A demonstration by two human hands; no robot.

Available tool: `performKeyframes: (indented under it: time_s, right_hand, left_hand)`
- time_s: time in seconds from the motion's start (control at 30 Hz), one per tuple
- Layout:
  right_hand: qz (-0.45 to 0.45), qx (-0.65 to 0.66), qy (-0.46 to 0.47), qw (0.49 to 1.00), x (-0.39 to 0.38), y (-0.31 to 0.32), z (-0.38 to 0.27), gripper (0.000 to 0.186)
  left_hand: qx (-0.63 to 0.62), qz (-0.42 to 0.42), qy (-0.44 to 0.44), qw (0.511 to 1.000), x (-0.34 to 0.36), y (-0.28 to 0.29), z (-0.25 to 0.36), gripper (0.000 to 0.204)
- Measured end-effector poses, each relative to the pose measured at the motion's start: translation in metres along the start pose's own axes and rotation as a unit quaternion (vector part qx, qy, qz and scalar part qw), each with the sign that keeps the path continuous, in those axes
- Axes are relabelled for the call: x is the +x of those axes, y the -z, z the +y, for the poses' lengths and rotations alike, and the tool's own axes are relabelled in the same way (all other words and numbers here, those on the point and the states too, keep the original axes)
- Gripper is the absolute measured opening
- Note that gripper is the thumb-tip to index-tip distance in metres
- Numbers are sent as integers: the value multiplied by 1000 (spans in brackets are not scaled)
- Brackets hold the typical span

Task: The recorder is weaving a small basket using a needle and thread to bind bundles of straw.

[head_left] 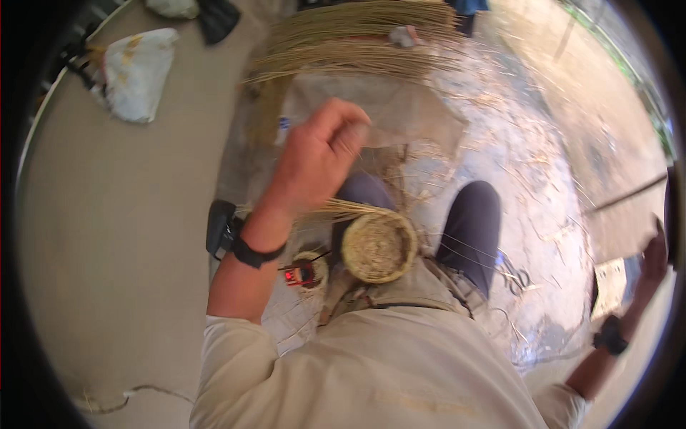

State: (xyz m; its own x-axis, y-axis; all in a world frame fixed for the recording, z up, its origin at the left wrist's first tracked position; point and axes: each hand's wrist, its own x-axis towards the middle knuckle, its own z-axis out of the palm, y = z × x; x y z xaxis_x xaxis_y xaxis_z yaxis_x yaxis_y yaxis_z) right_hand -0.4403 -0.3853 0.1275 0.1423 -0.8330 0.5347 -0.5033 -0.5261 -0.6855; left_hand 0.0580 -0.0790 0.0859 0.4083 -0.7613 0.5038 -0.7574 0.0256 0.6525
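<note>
A round coiled straw basket [379,247] sits in my lap between my knees, with a bundle of loose straw strands [346,207] leaving its far left rim. My left hand [321,154] is raised beyond the basket to the left, thumb and fingers pinched together. Whatever it holds is too fine and blurred to make out. My right hand [652,254] is stretched far out to the right at the picture's dark rim, its fingers partly cut off. Thin pale strands run from the basket across my right knee.
Long straw bundles [357,36] lie at the far side beside a translucent sheet [400,107]. Scissors [516,277] rest on the straw-littered ground right of my knee. A small round container [311,270] with a red-lit item stands left of the basket. A white sack [139,75] lies far left.
</note>
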Motion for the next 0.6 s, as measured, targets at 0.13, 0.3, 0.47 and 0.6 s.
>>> performKeyframes:
  time_s: [0.13, 0.3, 0.47, 0.6]
  right_hand:
    - [-329, 291, 8, 898, -103, -148, -75, 46]
    - [-482, 583, -295, 583, -159, -240, -112, 46]
    - [-545, 475, -323, 610, -153, -236, -89, 20]
    - [-494, 361, -230, 757, -140, -228, -90, 14]
  left_hand:
    - [-101, -102, -118, 983, -13, -79, 46, 10]
    - [-99, -88, -109, 985, -29, -99, 41, 10]
    - [-118, -107, -88, 983, -47, -103, 12, 12]
    - [-133, -168, -90, 973, -57, -109, -4, 11]
